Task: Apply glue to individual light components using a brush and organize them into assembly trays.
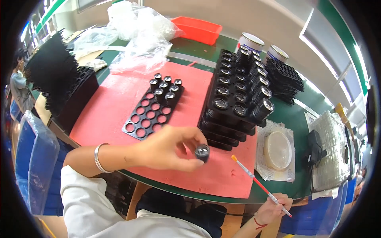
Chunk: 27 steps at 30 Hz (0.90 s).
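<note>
My left hand pinches a small black cylinder with a shiny glass-like top between thumb and fingers, above the pink mat. At the lower right, my right hand grips a thin paintbrush, its yellowish bristles pointing up and left over the mat. Beyond my left hand lies a black tray with round holes; several similar cylinders stand in its far end. To the right rises a stack of black trays, its top one filled with rows of these cylinders.
A round, shallow dish sits on paper at the right, near clear plastic trays. Stacked black trays stand far left. Behind the mat are plastic bags, a red bin and two cans.
</note>
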Each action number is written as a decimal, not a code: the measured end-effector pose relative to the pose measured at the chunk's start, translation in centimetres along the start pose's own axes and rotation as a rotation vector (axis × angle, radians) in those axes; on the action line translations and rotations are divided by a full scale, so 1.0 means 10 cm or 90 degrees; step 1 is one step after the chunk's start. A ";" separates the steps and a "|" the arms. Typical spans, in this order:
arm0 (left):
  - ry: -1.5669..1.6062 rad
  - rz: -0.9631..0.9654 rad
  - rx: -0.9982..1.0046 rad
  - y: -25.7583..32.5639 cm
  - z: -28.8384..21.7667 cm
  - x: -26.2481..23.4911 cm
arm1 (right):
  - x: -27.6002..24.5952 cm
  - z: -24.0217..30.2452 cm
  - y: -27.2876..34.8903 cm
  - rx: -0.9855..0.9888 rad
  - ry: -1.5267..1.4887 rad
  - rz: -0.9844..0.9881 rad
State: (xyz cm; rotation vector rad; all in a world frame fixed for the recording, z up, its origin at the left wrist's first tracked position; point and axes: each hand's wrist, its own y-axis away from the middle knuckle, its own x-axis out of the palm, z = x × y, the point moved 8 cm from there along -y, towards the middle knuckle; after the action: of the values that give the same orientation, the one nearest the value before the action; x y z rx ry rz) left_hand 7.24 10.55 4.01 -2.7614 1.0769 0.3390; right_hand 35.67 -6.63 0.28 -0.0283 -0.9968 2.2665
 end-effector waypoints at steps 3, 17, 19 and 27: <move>-0.255 -0.196 0.144 0.09 -0.11 -0.56 | -0.04 0.00 0.00 0.022 -0.013 -0.011; -0.495 -0.367 -0.132 0.07 0.61 -1.73 | -0.05 0.00 0.01 -0.002 -0.003 -0.018; -0.522 -0.356 -0.142 0.04 0.58 -1.74 | -0.06 0.01 0.02 0.002 -0.005 -0.025; -0.655 -0.380 0.009 -0.26 -0.52 -1.47 | -0.02 0.02 0.01 -0.002 0.007 0.006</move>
State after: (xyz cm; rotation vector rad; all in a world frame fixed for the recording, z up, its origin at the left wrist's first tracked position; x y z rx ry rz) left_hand -0.74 20.74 13.11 -2.1740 0.0029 1.3872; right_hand 35.77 -6.91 0.30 -0.0472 -0.9959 2.2708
